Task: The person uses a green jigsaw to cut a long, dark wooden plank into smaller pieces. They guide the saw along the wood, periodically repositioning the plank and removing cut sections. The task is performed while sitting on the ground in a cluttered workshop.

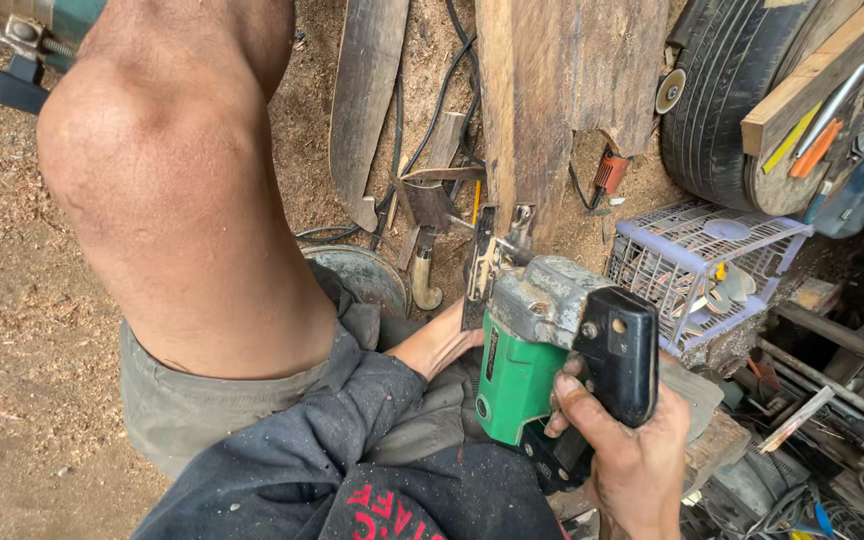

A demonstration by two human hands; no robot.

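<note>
My right hand [632,455] grips the black handle of a green and grey jigsaw [542,340] at lower centre. The saw's metal foot rests at the near end of a long weathered wooden plank [517,120] that runs away from me. My left hand [442,340] lies just left of the saw, its fingers tucked under or beside the tool; what it touches is hidden. My bare knee [152,150] rises at the upper left, and a dark sleeve covers my left forearm.
Sawdust covers the ground. A curved dark board [364,100] and black cables lie left of the plank, near a small hatchet [427,250]. A lilac plastic basket [697,265] with discs sits to the right, beside a tyre [717,110] topped with tools. Scrap metal fills the lower right.
</note>
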